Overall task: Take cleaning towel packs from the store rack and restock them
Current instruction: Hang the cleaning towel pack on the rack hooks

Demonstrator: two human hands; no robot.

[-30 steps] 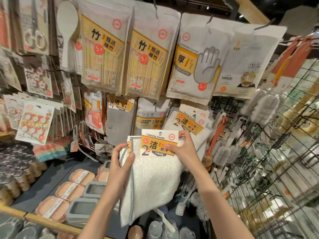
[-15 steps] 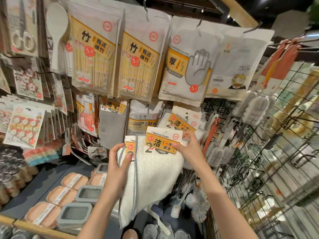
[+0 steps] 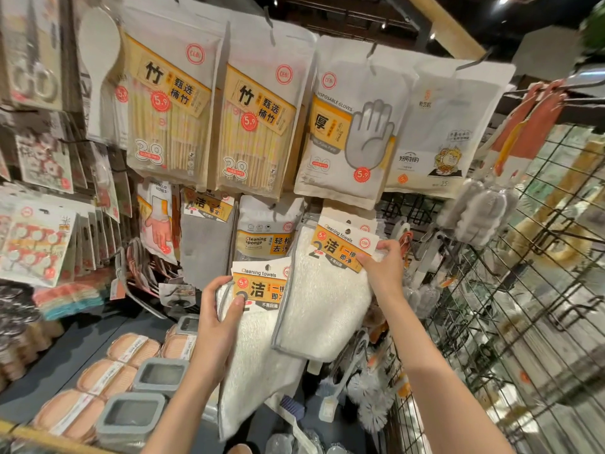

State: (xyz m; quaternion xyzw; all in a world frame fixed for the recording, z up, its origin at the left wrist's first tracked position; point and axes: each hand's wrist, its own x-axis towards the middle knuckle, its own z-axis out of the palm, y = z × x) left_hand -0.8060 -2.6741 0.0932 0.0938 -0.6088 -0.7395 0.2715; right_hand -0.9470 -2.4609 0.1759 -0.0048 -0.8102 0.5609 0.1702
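Observation:
Two white cleaning towel packs with orange header cards are in my hands in front of the store rack. My left hand (image 3: 218, 317) grips the lower pack (image 3: 258, 352) by its upper left corner, thumb on the card. My right hand (image 3: 383, 267) pinches the card of the upper pack (image 3: 322, 299), lifted up and right to the hook where more towel packs (image 3: 357, 226) hang behind it. The upper pack overlaps the lower one's right edge.
Chopstick packs (image 3: 170, 103), a disposable gloves pack (image 3: 353, 126) and a cleaning sponge pack (image 3: 265, 231) hang above and beside. A grey cloth pack (image 3: 204, 244) hangs left. Boxes (image 3: 131, 417) sit on the shelf below; a wire grid rack (image 3: 510, 322) with brushes stands right.
The two packs were held together; my right hand has lifted the front pack up and right toward the hook, while my left hand keeps the other pack lower.

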